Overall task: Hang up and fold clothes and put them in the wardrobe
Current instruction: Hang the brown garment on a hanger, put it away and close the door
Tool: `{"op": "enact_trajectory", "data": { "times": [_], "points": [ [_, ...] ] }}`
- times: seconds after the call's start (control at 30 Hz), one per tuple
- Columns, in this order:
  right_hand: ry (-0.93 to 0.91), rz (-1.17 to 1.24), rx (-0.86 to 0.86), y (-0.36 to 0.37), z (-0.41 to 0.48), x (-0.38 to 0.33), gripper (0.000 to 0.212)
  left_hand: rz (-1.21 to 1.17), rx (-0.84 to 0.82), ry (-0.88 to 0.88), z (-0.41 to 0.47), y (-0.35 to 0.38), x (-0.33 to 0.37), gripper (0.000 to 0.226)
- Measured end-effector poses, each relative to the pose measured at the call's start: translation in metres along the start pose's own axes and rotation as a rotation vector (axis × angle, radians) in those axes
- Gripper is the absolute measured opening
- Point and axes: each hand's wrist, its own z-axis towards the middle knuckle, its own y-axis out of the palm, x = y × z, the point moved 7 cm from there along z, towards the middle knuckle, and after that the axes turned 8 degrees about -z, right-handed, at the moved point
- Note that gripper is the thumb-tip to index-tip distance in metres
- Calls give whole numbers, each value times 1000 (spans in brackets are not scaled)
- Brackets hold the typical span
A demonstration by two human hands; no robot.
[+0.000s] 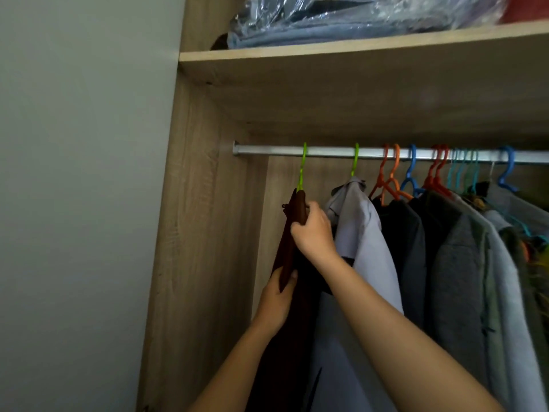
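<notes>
- Dark maroon fabric garment (284,248) hangs with its long axis vertical on a lime-green plastic hanger (302,173), hooked at the left end of the silver metal rail (273,150) in the light wood wardrobe (202,203).
- Right hand (312,230) is nearer the hanger, grasping the garment's top.
- Left hand (277,298) is directly below, pinching the garment's edge.
- Pale grey shirt (365,233) hangs just right.
- Looks hung; the 2 hands likely release next.
</notes>
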Motion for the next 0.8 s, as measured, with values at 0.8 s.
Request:
{"op": "enact_trajectory", "data": {
  "times": [0.8],
  "points": [
    [331,-220,361,-325,-297,66,37,-142,-278,20,-256,222,79,35]
  ]
}}
